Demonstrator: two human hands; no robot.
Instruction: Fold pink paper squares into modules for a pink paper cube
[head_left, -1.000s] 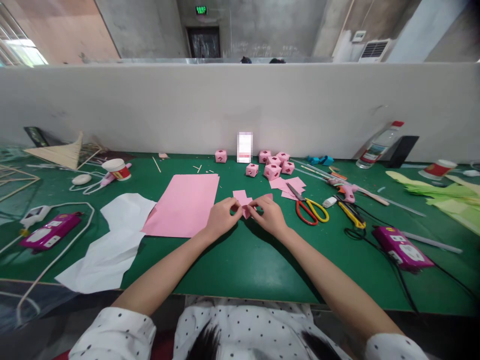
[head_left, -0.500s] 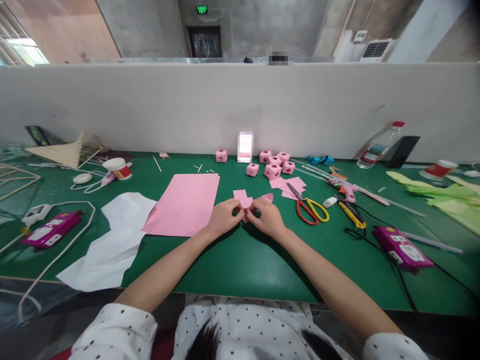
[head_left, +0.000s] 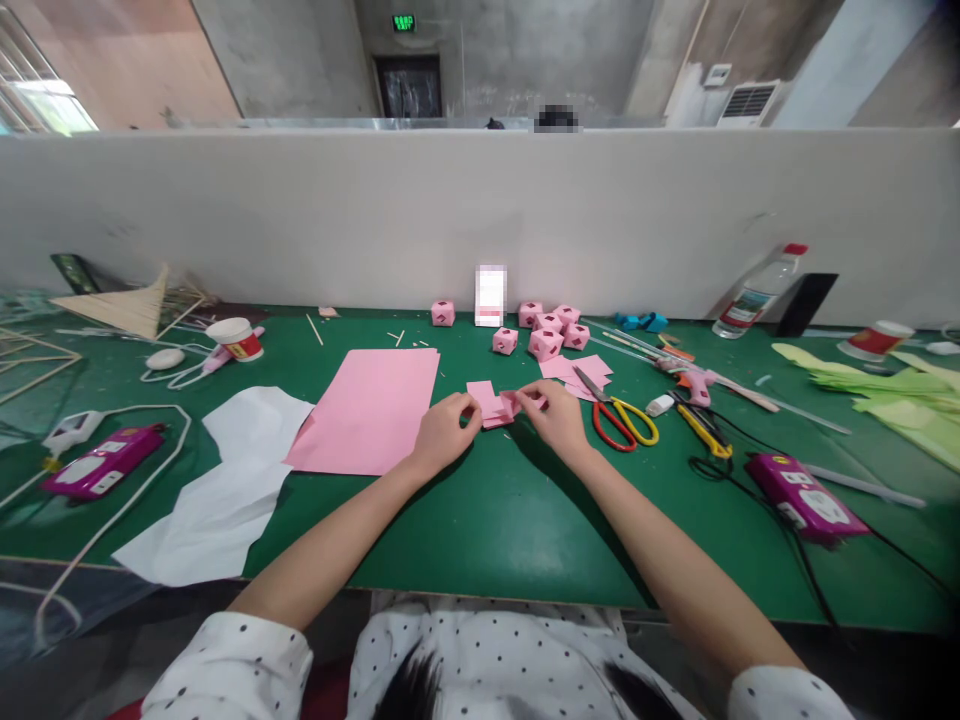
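Note:
My right hand (head_left: 556, 418) pinches a folded piece of pink paper (head_left: 511, 404) between thumb and fingertips, just above the green table. Beside its left end, my left hand (head_left: 450, 430) is closed, thumb against curled fingers. Whether anything is in that grip I cannot make out. Small pink paper squares (head_left: 480, 392) lie right by the left fingertips. To the left is a stack of larger pink sheets (head_left: 367, 410). Several finished-looking pink paper cubes (head_left: 545, 343) stand behind my hands. Scissors (head_left: 616, 420) with red and yellow handles lie right of my right hand, partly over pink paper pieces (head_left: 592, 370).
A lit phone (head_left: 490, 295) leans on the grey partition (head_left: 300, 220). White paper (head_left: 225, 500) and a purple power strip (head_left: 105, 462) lie left. At right are a glue gun (head_left: 697, 385), a yellow cutter (head_left: 705, 430), a bottle (head_left: 761, 295) and another purple power strip (head_left: 806, 498).
My hands have moved apart slightly, the right one shifting right. The folded pink paper between them now shows more and has turned. Other things on the table stay put.

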